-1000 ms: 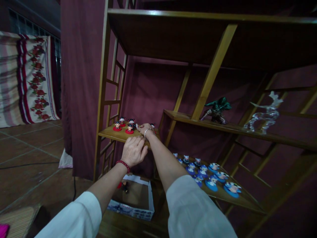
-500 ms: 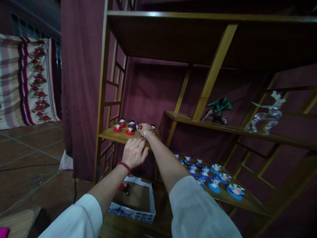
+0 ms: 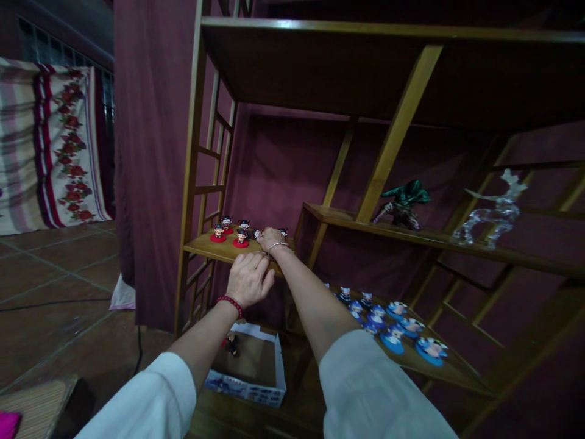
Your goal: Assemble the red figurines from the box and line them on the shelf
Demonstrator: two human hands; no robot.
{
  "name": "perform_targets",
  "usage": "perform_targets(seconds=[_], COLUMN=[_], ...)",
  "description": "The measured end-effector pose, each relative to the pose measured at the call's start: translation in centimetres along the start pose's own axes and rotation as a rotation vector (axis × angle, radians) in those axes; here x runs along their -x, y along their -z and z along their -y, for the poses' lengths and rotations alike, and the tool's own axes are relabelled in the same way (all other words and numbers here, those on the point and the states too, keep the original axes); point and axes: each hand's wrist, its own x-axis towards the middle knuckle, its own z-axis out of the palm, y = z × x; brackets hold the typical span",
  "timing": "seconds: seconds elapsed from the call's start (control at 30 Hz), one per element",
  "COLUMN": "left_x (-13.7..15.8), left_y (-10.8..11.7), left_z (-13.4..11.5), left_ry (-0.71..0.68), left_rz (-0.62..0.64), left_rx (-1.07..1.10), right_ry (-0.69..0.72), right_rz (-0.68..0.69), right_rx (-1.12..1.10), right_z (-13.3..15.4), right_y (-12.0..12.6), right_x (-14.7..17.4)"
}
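My right hand (image 3: 271, 239), a light bracelet at its wrist, is over the right part of a small wooden shelf (image 3: 205, 246). Its fingers are closed on a small dark-haired figurine (image 3: 257, 234), mostly hidden by the hand. Beside it on the left stand several like figurines (image 3: 241, 236) on round red bases. Another figurine (image 3: 284, 232) shows behind the hand. Nearer to me, my left hand (image 3: 249, 278), with a red bead bracelet, is at the shelf's front edge. Its fingers are curled, and whatever they hold, if anything, is hidden.
Below is an open cardboard box (image 3: 262, 390) with a dark figurine (image 3: 232, 345) inside. A lower shelf at right bears several blue-based figurines (image 3: 392, 339). Above it stand a green-caped figure (image 3: 404, 204) and a clear deer figurine (image 3: 493, 210). A curtain (image 3: 153, 171) hangs left.
The right hand has turned slightly and shifted a little to the right; the figurine at its fingers looks more upright. The left hand stays at the shelf edge.
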Motion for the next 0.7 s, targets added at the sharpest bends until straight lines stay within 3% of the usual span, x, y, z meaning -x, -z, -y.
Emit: perform_targets(seconds=[0.37, 0.5, 0.6, 0.7], left_x=[-0.2, -0.1, -0.1, -0.3], left_y=[1.4, 2.2, 2.6, 2.7], left_z=[-0.5, -0.6, -1.0, -1.6], left_ry=[0.032, 0.046, 0.207, 0.539], left_rz=[0.061, 0.087, 0.01, -0.157], left_rx=[-0.005, 0.105, 0.306, 0.548], right_ry=[-0.03, -0.118, -0.174, -0.182], right_rz=[-0.05, -0.08, -0.056, -0.012], right_rx=[-0.083, -0.558, -0.893, -1.175], right_z=[-0.3, -0.3, 0.2, 1.0], right_y=[2.4, 3.4, 4.1, 4.7], right_x=[4.3, 6.2, 7.7, 9.8])
